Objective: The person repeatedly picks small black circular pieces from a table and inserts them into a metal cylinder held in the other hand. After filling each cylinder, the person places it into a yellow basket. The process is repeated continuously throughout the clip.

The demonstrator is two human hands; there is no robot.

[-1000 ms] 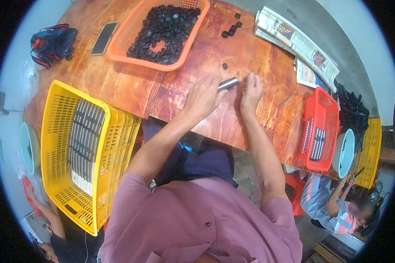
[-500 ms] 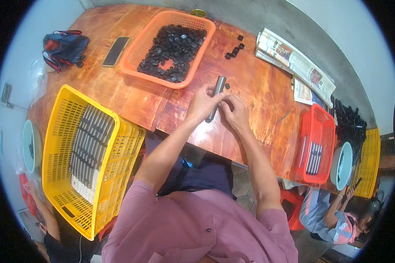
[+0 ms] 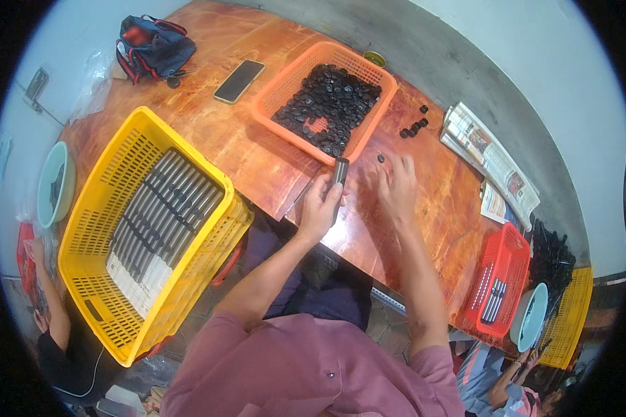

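Observation:
My left hand (image 3: pixel 317 210) is wrapped round a short grey metal tube (image 3: pixel 339 174), which it holds tilted over the table's near edge. The tube's upper end points away from me, close to the orange basket's near rim. My right hand (image 3: pixel 398 192) is apart from the tube, over the table to its right, fingers stretched forward and spread. Just beyond those fingers lies a small round black cap (image 3: pixel 380 158). Many similar black pieces (image 3: pixel 332 104) fill the orange basket (image 3: pixel 266 111). A few more caps (image 3: pixel 414 128) lie to its right.
At left stands a yellow crate (image 3: pixel 83 264) with rows of grey tubes (image 3: pixel 167 201). A phone (image 3: pixel 238 81) and dark bag (image 3: pixel 158 47) lie farther back. At right are newspapers (image 3: pixel 490 156), a red basket (image 3: pixel 504 267) with tubes and a teal basin (image 3: pixel 529 318). Other people sit at both sides.
My right hand has come off the tube and moved right, its fingers opening out. My left hand still holds the tube. The whole view has swung, so the table's things appear farther right.

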